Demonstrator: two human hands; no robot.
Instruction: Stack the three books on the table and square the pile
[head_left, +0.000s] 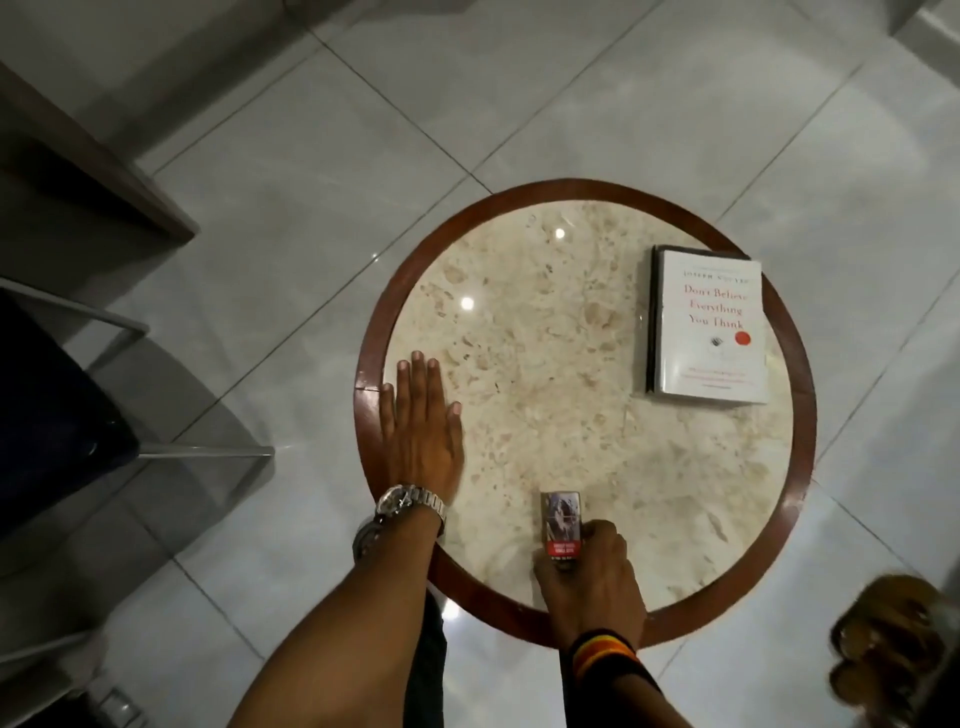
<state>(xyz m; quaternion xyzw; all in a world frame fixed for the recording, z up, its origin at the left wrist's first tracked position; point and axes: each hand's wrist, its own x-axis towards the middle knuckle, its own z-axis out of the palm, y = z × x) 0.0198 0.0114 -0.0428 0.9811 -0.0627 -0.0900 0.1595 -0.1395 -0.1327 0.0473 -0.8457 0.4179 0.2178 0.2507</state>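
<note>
- Your right hand (589, 577) pinches a small box (561, 525) at the table's (587, 621) near edge.
- Your left hand (423, 421), fingers spread, lies flat on the marble.
- A white book (709, 327) tops a dark one (652, 322), far right.
</note>
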